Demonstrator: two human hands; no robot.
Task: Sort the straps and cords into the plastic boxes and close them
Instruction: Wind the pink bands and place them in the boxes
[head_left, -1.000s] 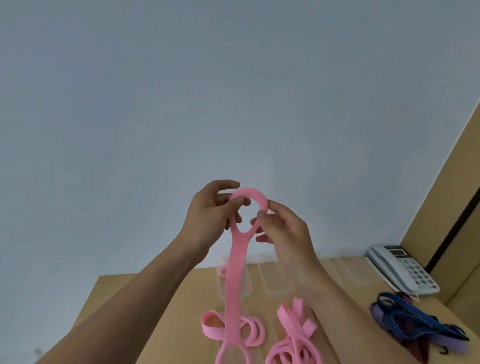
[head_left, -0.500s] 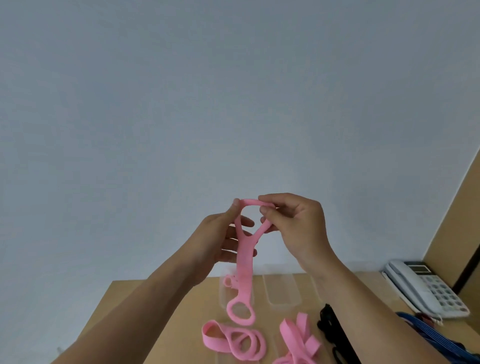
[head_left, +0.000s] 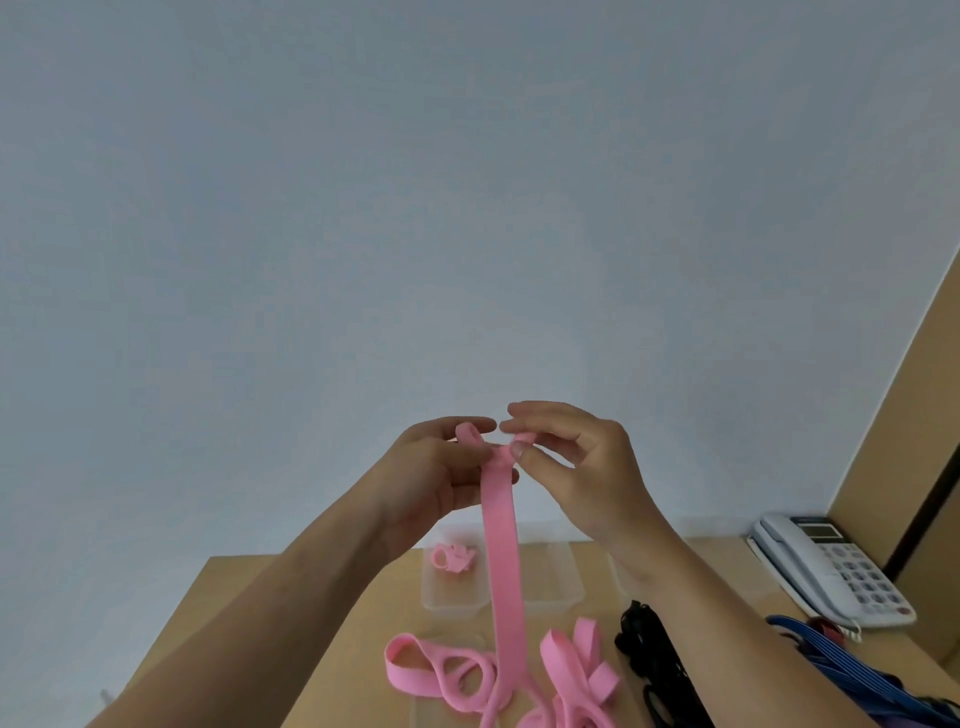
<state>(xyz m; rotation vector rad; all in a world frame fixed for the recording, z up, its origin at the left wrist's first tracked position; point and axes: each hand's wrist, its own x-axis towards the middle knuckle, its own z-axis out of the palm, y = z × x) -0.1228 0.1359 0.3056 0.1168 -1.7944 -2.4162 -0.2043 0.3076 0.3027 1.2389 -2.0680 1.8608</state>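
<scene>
Loose pink elastic straps (head_left: 441, 670) lie on the wooden counter (head_left: 234, 613), nearest the viewer. Above them, the raised left hand (head_left: 431, 478) and right hand (head_left: 576, 467) each pinch the top of a long flat pink strap (head_left: 500, 561), which hangs down. Beyond it sits a clear plastic box (head_left: 452, 582) holding a coiled pink strap (head_left: 453, 557).

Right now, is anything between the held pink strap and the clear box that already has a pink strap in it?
Nothing visible blocks it. The pink strap, pinched by both hands, hangs just right of the open, lidless box.
</scene>
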